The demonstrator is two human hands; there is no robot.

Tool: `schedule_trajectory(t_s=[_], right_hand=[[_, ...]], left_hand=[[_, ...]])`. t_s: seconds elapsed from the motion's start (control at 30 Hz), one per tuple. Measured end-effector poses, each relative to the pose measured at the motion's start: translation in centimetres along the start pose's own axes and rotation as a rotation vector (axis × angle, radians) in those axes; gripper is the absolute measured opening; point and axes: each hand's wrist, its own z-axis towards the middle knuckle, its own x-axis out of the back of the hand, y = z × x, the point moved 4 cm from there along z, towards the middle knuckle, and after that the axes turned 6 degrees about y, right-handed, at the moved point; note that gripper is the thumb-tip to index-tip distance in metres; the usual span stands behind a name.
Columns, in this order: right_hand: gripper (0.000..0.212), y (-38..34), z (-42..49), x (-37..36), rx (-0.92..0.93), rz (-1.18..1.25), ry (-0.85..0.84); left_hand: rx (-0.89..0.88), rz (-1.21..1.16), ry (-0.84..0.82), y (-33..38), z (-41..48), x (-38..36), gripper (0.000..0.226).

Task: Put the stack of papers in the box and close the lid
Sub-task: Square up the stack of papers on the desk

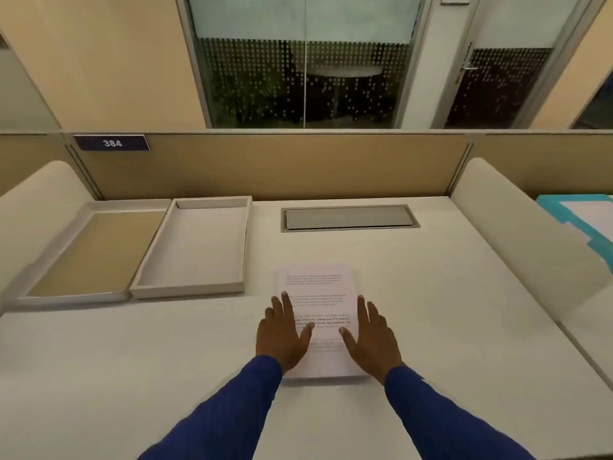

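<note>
Papers, a white printed stack point(316, 287), lie on the large pale desk point(431, 310) at centre. At ten o'clock the shallow white cardboard box point(195, 290) sits open, its tan-lined lid point(89, 254) beside it. Left hand point(282, 333) and right hand point(371, 340) rest flat, fingers spread, along the stack's side edges.

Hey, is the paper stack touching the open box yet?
Apart. The head view shows bare desk between the paper stack and the box, which sits to its left.
</note>
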Motion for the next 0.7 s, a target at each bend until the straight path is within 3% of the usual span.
schedule_trajectory(t_s=[0.17,0.33,0.7], right_hand=[[0.083,1.3,-1.4,-1.8,-0.002,-0.032,-0.044],[0.078,1.6,-3.0,-4.1,-0.008,0.037,-0.085],[0.077,2.1,-3.2,-5.6,-0.007,0.084,-0.040]], left_hand=[[0.395,-0.150,-0.094,-0.3,-2.0,-1.7,0.092],[0.589,-0.283,-0.177,-0.8,-1.7,-1.5,0.070],[0.826,-0.505,-0.185,-1.3,-1.3,-1.2,0.059]])
